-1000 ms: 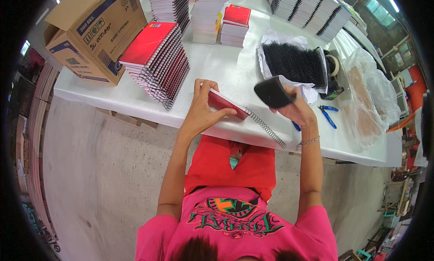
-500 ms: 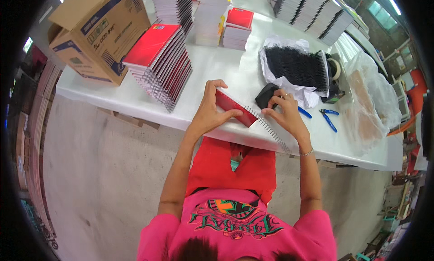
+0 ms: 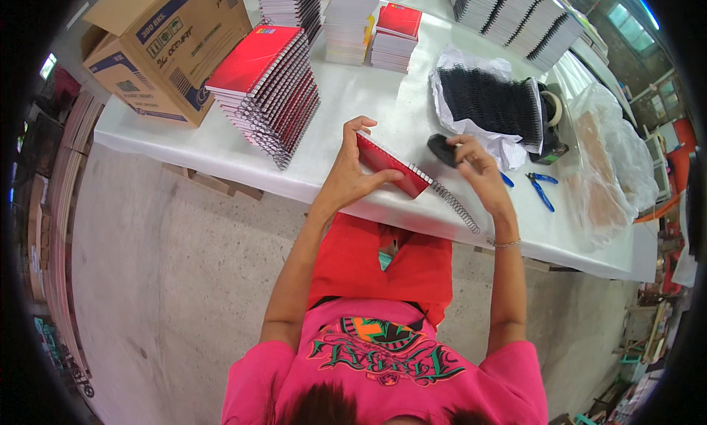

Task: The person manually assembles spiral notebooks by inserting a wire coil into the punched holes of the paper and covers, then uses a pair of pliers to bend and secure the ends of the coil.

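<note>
My left hand [image 3: 352, 176] is closed around a small red-covered notebook [image 3: 383, 163], thumb on the near face and fingers behind. Its row of punched holes runs along the upper edge. A wire-like spiral coil [image 3: 455, 205] enters the holes at the right end; its loose length trails toward the table's front edge. My right hand [image 3: 480, 167] is beside it, fingers curled at the right side of a small dark block [image 3: 442, 151], which looks tilted and slightly blurred. The fingertips appear to grip the block; the thumb is partly hidden.
Stacked red spiral notebooks [image 3: 265, 86] stand left, beside a cardboard box [image 3: 169, 53]. Black coils [image 3: 486, 104] lie on white paper at right, near blue pliers [image 3: 543, 191] and a clear plastic bag [image 3: 611, 160]. More notebook stacks [image 3: 515, 20] line the back.
My right hand has moved up and away from the coil, and the dark block has tilted. The left hand keeps its hold on the notebook. The view has shifted slightly.
</note>
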The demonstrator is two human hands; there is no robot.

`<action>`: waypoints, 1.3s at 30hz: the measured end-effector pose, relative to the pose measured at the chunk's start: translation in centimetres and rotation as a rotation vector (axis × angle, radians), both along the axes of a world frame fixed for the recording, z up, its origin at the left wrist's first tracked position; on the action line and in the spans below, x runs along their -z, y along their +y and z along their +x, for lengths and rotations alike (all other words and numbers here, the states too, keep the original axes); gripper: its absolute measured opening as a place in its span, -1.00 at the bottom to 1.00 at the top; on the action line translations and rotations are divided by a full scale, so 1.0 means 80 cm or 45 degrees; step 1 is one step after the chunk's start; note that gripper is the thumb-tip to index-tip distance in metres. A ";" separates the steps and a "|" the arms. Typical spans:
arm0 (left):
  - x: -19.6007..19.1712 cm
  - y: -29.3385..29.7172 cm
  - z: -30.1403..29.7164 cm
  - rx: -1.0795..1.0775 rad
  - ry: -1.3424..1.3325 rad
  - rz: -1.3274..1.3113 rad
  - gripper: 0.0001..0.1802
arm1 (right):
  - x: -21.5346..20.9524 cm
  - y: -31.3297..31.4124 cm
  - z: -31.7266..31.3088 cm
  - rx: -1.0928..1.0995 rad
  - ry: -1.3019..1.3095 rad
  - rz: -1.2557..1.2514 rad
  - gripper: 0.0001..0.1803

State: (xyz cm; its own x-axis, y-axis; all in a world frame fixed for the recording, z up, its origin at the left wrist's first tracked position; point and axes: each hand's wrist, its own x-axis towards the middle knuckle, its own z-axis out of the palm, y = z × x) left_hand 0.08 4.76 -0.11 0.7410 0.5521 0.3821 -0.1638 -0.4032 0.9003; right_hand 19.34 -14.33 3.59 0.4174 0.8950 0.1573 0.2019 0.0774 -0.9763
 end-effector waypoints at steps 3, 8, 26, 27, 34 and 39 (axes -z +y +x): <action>0.000 0.001 -0.002 -0.010 0.038 0.043 0.14 | -0.027 -0.007 -0.010 -0.276 0.907 0.299 -0.64; -0.002 -0.001 -0.003 0.020 0.044 -0.003 0.17 | -0.053 -0.003 0.004 -0.218 -0.192 -0.293 -0.69; -0.003 0.007 -0.003 0.300 -0.034 -0.348 -0.38 | -0.057 0.015 -0.010 0.147 -0.449 -0.387 -0.67; -0.004 0.011 0.000 0.288 -0.061 -0.270 -0.40 | -0.077 0.009 -0.016 -0.010 -0.034 -0.241 -0.60; 0.002 0.008 -0.009 0.325 0.027 -0.226 -0.35 | -0.093 0.024 -0.039 -0.107 -0.280 -0.404 -0.64; -0.001 0.013 0.001 0.429 0.015 -0.401 -0.34 | -0.066 0.050 -0.019 0.237 -1.008 -0.734 -0.60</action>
State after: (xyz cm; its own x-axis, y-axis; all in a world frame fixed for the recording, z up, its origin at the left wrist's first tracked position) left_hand 0.17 5.80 -0.01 0.9022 0.3678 0.2252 -0.2282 -0.0360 0.9730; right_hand 17.86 -10.34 8.86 0.5213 0.8533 0.0129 0.7717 -0.4649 -0.4339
